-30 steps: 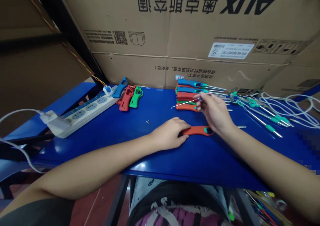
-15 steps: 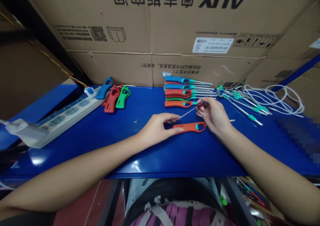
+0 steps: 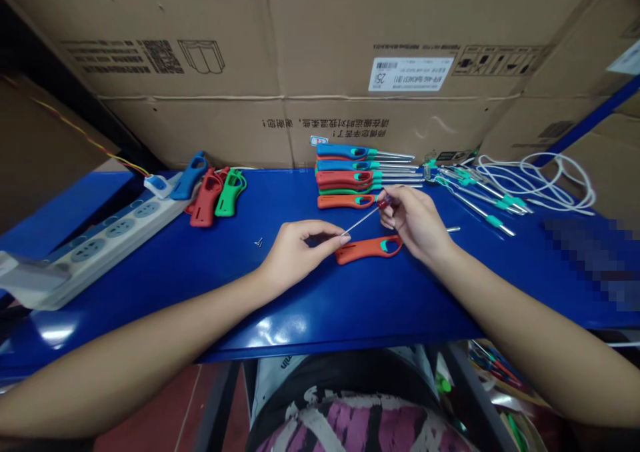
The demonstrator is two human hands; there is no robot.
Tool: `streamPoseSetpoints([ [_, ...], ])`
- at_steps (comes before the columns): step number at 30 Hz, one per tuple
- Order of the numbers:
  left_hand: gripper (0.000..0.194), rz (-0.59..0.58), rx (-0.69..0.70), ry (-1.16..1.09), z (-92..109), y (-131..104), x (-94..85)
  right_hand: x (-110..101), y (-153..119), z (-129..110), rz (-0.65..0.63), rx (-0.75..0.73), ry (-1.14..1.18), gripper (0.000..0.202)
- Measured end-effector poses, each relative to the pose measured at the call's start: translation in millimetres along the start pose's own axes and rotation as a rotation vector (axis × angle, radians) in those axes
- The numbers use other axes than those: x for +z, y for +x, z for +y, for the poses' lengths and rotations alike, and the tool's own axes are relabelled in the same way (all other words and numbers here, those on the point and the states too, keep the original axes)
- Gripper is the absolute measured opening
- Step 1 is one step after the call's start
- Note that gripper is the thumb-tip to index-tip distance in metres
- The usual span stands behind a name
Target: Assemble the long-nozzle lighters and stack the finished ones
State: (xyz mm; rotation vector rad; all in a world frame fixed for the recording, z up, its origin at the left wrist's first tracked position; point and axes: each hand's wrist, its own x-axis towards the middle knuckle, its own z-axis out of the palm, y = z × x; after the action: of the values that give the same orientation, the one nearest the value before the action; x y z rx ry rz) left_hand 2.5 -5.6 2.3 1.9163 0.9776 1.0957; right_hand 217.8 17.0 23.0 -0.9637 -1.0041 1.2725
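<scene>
My right hand [image 3: 420, 222] is closed around the dark red handle of a screwdriver [image 3: 361, 221], its thin shaft slanting down to the left. At the shaft's tip the thumb and fingers of my left hand [image 3: 297, 252] are pinched together; whether a small screw sits there is hidden. Just below the shaft an orange lighter [image 3: 367, 249] with a green trigger lies flat on the blue table, its right end by my right hand. A metal rod end [image 3: 453, 229] shows beyond my right wrist. A few tiny screws [image 3: 259, 243] lie left of my left hand.
Several assembled lighters [image 3: 345, 177] are stacked behind my hands. Loose metal lighter tubes [image 3: 493, 202] and a coiled white cable [image 3: 565, 185] lie at the right. Red and green lighter handles [image 3: 203, 202] are beside a white power strip [image 3: 107, 239]. A cardboard box [image 3: 280, 85] stands behind.
My left thumb has come off the orange lighter and closed against the fingers at the screwdriver's tip. My right hand keeps holding the screwdriver. The whole view has shifted slightly.
</scene>
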Motion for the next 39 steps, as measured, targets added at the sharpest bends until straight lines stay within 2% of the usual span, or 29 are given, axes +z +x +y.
streamPoseSetpoints([
  [9,0.008,0.003,0.110,0.118,2,1,-1.8,-2,1,1,0.004,0.006,-0.008,0.015],
  [17,0.009,0.001,0.229,0.203,0,0,-2.1,-5,2,4,0.057,-0.156,-0.172,0.018],
  [25,0.006,-0.003,0.229,0.264,0,0,-4.2,-3,-5,-3,0.016,-0.310,-0.334,0.024],
  [33,0.006,-0.067,0.202,0.293,-2,0,-5.2,1,-11,-8,-0.031,-0.492,-0.521,0.022],
  [39,0.007,-0.121,0.154,0.303,-1,0,-6.4,-1,-15,-9,-0.104,-0.500,-0.573,0.021],
])
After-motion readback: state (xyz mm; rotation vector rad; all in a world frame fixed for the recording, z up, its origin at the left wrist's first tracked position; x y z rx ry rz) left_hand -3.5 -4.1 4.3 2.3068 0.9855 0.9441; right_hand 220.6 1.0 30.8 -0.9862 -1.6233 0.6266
